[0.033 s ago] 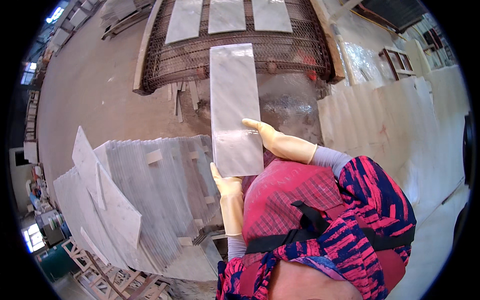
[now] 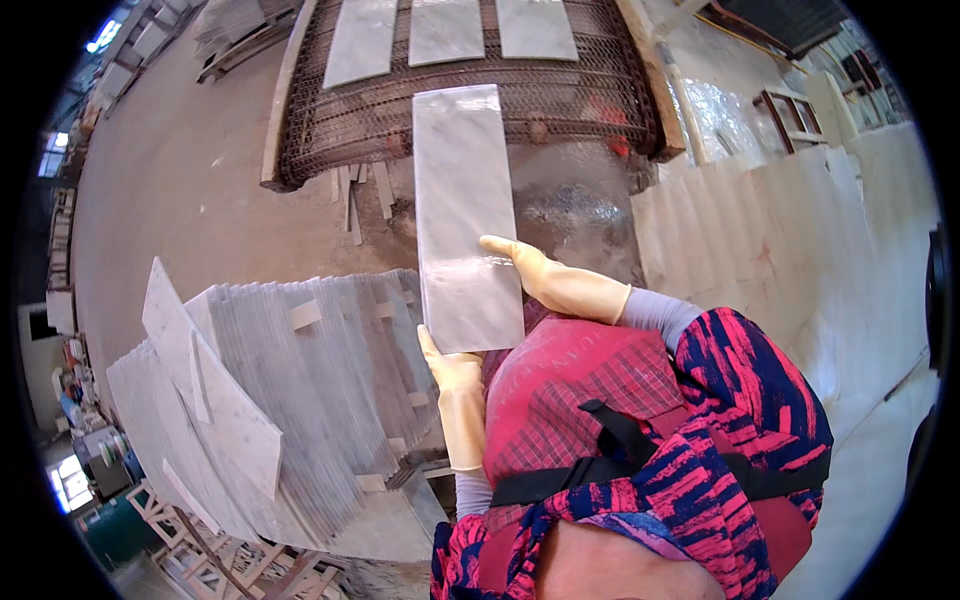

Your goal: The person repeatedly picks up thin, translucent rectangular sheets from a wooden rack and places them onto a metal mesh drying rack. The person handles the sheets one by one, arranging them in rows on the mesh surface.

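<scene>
A long white marble tile [image 2: 465, 190] with faint grey veins lies level in front of me, held in both hands. My left hand [image 2: 458, 385], in a cream rubber glove, grips its near left corner with the thumb along the edge. My right hand [image 2: 545, 275], gloved alike, clasps the right edge, its thumb flat on the glossy top; the fingers beneath are hidden. The tile's far end overlaps the near end of a wire-mesh conveyor [image 2: 340, 130] in view. Farther up the mesh lie three similar tiles [image 2: 447, 30] side by side.
To the left stands a dense row of upright slabs [image 2: 300, 370], with a loose slab [image 2: 215, 380] leaning on it. Thin stone strips [image 2: 383, 190] lie on the floor [image 2: 180, 180] by the conveyor. Whitish sheeting [image 2: 740, 230] covers a surface at right.
</scene>
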A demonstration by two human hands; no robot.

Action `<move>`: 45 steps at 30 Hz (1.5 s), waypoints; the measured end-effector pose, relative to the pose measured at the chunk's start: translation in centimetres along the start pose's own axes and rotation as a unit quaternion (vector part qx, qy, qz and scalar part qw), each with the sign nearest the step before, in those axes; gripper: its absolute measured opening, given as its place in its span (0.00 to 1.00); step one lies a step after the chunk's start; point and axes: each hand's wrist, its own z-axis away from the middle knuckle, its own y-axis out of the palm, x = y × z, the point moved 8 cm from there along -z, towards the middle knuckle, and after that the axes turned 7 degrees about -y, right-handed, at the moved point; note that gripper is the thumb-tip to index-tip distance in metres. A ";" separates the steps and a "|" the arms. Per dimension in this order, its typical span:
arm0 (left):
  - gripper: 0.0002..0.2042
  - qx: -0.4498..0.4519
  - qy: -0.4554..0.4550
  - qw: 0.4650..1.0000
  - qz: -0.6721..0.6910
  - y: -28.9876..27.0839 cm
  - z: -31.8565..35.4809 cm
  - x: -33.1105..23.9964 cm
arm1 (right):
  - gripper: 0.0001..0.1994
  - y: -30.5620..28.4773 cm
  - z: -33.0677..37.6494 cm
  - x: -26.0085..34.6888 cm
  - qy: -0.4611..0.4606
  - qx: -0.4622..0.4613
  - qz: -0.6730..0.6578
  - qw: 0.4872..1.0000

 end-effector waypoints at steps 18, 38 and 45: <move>0.56 -0.058 0.034 0.941 -0.331 3.9 0.5 -2.5 | 0.32 -4.2 2.6 2.1 -0.127 -0.022 0.084 0.988; 0.41 -0.132 0.129 0.802 -0.568 4.5 0.6 -4.9 | 0.40 -6.4 4.1 -4.4 -0.108 0.011 0.273 0.956; 0.42 -0.190 0.089 0.725 -0.656 3.7 0.5 -4.8 | 0.38 -6.5 3.6 -5.1 -0.117 0.013 0.224 0.967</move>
